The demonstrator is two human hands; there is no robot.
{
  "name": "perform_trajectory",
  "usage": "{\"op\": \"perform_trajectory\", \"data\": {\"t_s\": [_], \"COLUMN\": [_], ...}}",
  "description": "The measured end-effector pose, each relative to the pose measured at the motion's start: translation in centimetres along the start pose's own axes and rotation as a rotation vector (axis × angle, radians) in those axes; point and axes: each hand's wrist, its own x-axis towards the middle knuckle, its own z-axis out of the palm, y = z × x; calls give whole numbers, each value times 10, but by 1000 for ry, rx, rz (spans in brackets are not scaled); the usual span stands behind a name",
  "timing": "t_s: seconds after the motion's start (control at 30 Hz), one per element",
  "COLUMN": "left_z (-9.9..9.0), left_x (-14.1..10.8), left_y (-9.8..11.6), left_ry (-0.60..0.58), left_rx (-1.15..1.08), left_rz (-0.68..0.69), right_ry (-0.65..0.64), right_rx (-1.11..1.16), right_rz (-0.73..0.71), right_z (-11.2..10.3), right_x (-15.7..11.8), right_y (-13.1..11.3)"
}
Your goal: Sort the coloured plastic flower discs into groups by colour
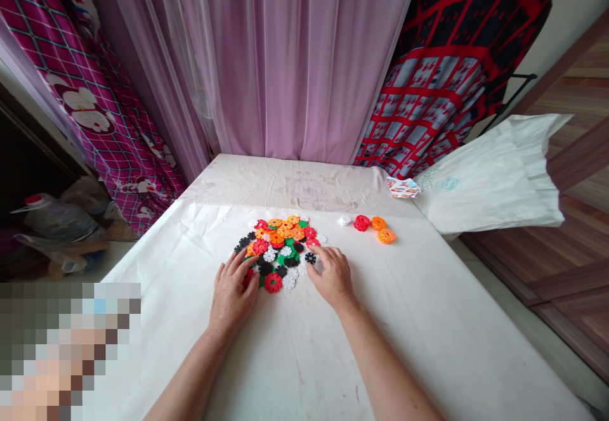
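Note:
A pile of flower-shaped plastic discs (273,282) in red, orange, black, white and green lies on the white-covered table (304,357). My left hand (233,289) rests at the pile's left edge, fingers spread and touching or hovering just over the discs there. At the right edge is my right hand (333,276), with thumb and index finger apart. A black disc (310,258) shows between those fingertips; whether they touch it I cannot tell. Neither hand visibly grips a disc.
Right of the pile sit round balls built of discs: a white one (345,220), a red one (361,222) and two orange ones (386,236). A small patterned paper box (403,187) and a white bag (495,180) stand at the table's right edge. Purple curtains (295,59) hang behind.

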Motion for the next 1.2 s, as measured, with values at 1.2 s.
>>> {"op": "perform_trajectory", "data": {"t_s": [1.2], "left_z": [-2], "left_x": [1], "left_y": [8], "left_ry": [-16], "left_rx": [-80], "left_rz": [-69], "right_ry": [12], "right_rx": [95], "right_rz": [83], "right_z": [10], "right_x": [2], "right_y": [-28]}}
